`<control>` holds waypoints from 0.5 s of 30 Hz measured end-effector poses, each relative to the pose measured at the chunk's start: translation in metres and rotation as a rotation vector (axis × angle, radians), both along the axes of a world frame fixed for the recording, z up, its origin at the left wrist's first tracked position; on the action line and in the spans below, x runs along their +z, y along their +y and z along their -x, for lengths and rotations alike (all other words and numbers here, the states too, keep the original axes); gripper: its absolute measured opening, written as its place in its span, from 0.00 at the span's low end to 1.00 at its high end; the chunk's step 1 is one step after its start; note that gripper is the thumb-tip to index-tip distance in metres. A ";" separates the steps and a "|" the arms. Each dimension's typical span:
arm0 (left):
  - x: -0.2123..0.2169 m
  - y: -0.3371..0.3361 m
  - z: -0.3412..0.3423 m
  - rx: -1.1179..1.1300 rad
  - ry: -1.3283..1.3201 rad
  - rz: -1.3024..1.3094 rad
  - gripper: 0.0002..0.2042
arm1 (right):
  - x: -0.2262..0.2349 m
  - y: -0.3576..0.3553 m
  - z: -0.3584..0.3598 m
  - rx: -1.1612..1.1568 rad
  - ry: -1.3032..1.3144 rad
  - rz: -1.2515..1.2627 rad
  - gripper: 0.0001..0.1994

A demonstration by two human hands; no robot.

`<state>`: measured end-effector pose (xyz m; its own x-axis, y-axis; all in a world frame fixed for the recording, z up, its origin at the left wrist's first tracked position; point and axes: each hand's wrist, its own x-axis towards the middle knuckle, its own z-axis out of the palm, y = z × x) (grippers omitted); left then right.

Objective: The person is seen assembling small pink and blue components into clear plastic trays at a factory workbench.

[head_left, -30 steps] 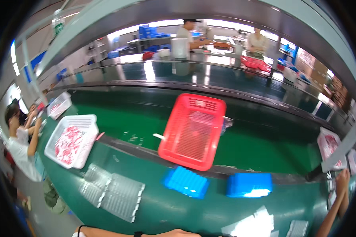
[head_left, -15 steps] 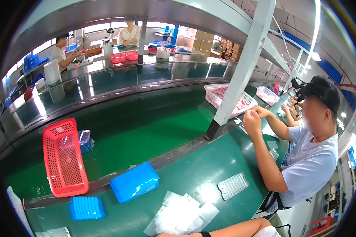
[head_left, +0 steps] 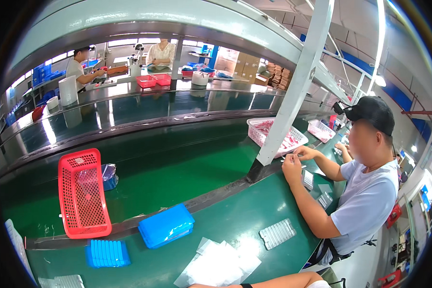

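My right forearm, with a black band at the wrist, crosses the lower edge. Only a sliver of my right hand (head_left: 216,286) shows; its fingers are cut off below the picture. It is nearest to a loose pile of thin clear plastic sheets (head_left: 216,264) on the green table. My left hand is out of view. Left of the sheets lies a stack of blue flat packs (head_left: 166,226) in clear film. Farther left is a blue ribbed tray (head_left: 108,253). A clear ribbed plastic tray (head_left: 277,234) lies to the right of the sheets.
A red perforated basket (head_left: 84,192) rests tilted at the belt's edge. A grey post (head_left: 297,86) rises beside the green conveyor belt (head_left: 177,168). On the right a co-worker (head_left: 365,177) pinches something small near a white basket (head_left: 261,129). Another clear tray (head_left: 62,282) lies lower left.
The whole view has shifted slightly. The co-worker's hands on the right are a little lower, and more clear trays show beside them. My right forearm stays at the lower edge.
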<state>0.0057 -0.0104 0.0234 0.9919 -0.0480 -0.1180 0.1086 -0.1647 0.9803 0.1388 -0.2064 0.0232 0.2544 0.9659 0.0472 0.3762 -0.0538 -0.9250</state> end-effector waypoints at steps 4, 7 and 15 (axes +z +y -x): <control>-0.006 0.003 0.015 0.050 0.011 0.053 0.05 | 0.004 0.010 0.003 0.016 -0.046 -0.038 0.08; -0.003 0.008 0.012 -0.056 0.042 0.108 0.07 | 0.000 0.005 0.016 -0.051 -0.047 -0.033 0.08; 0.000 0.018 0.018 -0.100 -0.025 0.105 0.10 | 0.010 0.013 0.034 -0.170 0.143 0.130 0.06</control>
